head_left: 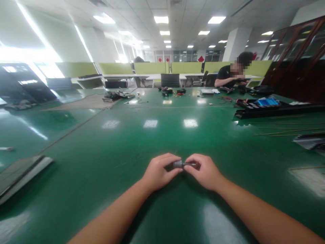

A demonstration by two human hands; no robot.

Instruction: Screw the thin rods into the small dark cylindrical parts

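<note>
My left hand (157, 171) pinches a small grey metal cylinder (177, 164) between thumb and fingers, just above the near middle of the green table. From the cylinder's right end a thin dark rod (186, 164) sticks out, lying level. The thumb and fingertips of my right hand (205, 171) are closed on this rod, and its tip shows inside the curl of that hand. Both hands face each other, almost touching. Fingers partly cover the cylinder and the rod, and the picture is too small to show what exact part they are.
The shiny green table (127, 142) spreads all round. At left lies a flat grey-green panel (22, 173). To the right are thin rods (286, 128), a long black channel (269, 110) and dark sheeting (311, 140). A person (225, 76) sits across, near tools and electronics.
</note>
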